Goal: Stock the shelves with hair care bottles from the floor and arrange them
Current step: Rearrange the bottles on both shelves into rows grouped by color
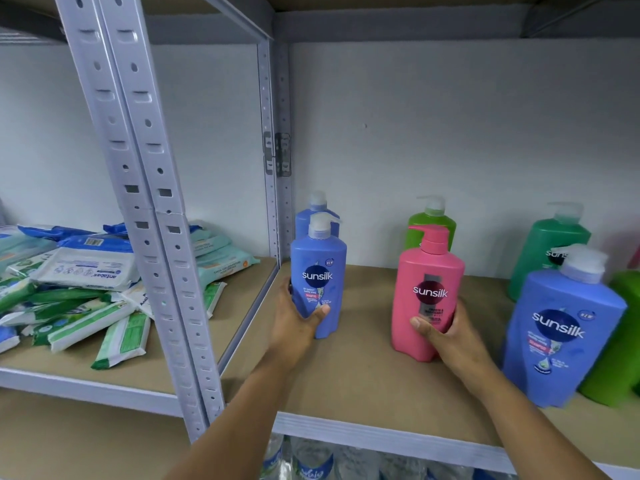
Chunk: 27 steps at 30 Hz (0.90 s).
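On the brown shelf board (363, 358), left hand (294, 327) wrapped round the base of a blue Sunsilk shampoo bottle (318, 271), a second blue bottle (313, 211) just behind. Right hand (450, 337) clasping the pink Sunsilk pump bottle (427, 285), upright; behind it, a light green bottle (431, 223). Right of that grip, another blue Sunsilk bottle (561, 334).

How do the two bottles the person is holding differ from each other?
The blue bottle in the left hand has a pale, whitish pump; the pink bottle in the right hand has a pump matching its pink body. The blue bottle stands at the shelf's left end by the upright with another blue bottle directly behind it; the pink bottle stands mid-shelf in front of a green bottle. Both are upright Sunsilk pump bottles, labels forward.
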Available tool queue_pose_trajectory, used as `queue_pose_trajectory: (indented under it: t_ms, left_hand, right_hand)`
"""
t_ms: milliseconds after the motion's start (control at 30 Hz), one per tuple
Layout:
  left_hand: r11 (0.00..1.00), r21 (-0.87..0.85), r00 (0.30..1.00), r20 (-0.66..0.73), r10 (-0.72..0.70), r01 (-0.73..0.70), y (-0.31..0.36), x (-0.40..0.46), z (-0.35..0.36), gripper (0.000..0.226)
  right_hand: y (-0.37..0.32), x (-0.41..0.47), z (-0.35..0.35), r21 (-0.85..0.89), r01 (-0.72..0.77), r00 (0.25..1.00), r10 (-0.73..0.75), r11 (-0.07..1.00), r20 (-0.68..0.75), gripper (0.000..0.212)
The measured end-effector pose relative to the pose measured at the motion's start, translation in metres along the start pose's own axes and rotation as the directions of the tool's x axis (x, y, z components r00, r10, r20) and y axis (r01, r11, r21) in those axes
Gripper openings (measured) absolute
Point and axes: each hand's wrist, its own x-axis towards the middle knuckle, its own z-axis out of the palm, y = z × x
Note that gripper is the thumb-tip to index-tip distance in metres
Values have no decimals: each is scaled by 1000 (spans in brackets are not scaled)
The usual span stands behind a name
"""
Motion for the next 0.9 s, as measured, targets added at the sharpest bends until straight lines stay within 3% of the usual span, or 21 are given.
queue_pose_trajectory:
  t_ms: [333,433,567,633,700,800,867,900]
  left_hand:
    - [995,93,997,-67,-39,45,-13,6,4,54]
    - [976,178,986,-131,-104,127,-16,-6,12,69]
    - [922,343,953,-292,-75,178,-2,-32,36,80]
    - [931,354,980,-201,-18,89,11,-50,56,71]
    - [932,361,1000,-3,-23,22,19,-59,78,69]
    - [971,188,968,174,-182,148,30,-57,101,89]
    - [979,99,955,220,-198,180,33,-52,110,80]
    - [981,69,954,233,-191,179,34,-52,113,70]
  right_hand:
    - [-1,-1,1,14,-7,1000,7,1000,-22,63]
    - [-5,-6,0,5,-4,1000,4,1000,-4,59]
    - [-8,-16,-3,2,-16,1000,16,1000,17,58]
    - [-14,-22,-3,-9,-16,999,17,1000,31,58]
    - [-16,-26,-5,-31,-32,998,33,999,51,61]
    - [-22,-38,-18,-48,-15,998,18,999,62,80]
    - [-30,-53,-36,-49,-4,1000,5,999,4,80]
    - [-33,-63,-48,-47,16,998,-19,999,-54,70]
